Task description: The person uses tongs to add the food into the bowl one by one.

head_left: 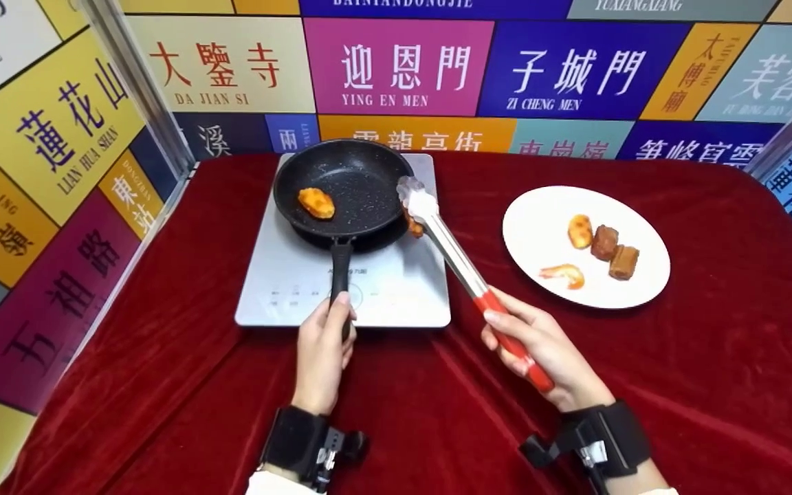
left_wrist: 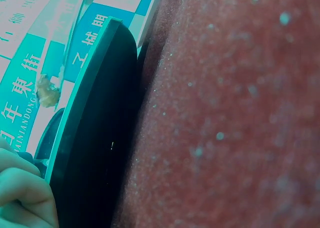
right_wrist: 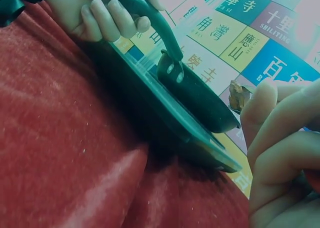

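Note:
My left hand grips the black handle of a frying pan. The pan sits on a flat white induction cooker; a golden-brown oval food piece lies in its left part. In my right hand are metal tongs with red grips, slanting up and left. Their pale tips are at the pan's right rim and pinch a brown food piece, which overlaps the rim in the head view. The right wrist view shows this brown piece beyond my right fingers.
To the right, a white oval plate bears a shrimp, a golden oval piece and two brown chunks. Dark red velvet cloth covers the table. Behind stands a colourful lettered backdrop with metal posts.

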Demonstrator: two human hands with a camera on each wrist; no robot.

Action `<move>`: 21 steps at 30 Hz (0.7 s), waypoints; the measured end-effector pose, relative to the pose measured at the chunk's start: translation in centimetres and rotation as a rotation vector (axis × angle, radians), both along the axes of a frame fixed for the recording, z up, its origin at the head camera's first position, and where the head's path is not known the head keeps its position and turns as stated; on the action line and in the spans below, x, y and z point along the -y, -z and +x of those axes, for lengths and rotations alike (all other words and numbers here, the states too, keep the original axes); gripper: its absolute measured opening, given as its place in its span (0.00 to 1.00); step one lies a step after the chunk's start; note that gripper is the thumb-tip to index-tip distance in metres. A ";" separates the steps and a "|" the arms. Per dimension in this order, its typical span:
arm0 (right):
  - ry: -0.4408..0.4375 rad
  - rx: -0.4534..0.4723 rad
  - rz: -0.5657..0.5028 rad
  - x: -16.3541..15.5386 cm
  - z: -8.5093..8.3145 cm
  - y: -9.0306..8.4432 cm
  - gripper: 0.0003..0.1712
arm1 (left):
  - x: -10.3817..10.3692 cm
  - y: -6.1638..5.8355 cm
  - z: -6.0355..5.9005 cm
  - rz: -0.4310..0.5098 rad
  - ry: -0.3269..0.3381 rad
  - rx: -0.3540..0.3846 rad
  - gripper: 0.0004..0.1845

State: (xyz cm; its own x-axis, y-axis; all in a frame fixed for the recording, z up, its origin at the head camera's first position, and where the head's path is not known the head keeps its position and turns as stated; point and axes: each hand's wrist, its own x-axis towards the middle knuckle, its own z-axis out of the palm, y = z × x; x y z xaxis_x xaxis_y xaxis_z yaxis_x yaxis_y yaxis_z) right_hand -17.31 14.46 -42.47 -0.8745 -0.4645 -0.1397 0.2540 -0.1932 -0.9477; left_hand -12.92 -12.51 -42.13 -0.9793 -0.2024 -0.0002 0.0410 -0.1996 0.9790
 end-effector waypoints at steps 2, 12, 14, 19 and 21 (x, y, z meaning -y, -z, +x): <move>-0.016 -0.009 -0.015 0.3 -0.2 -0.1 0.28 | 0.0 0.0 0.0 -0.002 0.002 0.000 0.23; -0.044 -0.004 -0.041 1.9 -0.6 0.0 0.27 | 0.1 0.1 0.0 -0.006 -0.004 -0.003 0.22; -0.049 -0.006 -0.051 2.1 -0.7 0.0 0.27 | 0.1 0.1 0.0 0.000 -0.003 -0.002 0.23; -0.056 0.001 -0.074 2.5 -0.9 0.0 0.26 | 0.0 0.1 -0.1 0.010 0.000 -0.006 0.23; -0.058 0.007 -0.074 2.6 -1.0 0.0 0.26 | 0.0 0.1 -0.1 0.008 -0.001 -0.006 0.24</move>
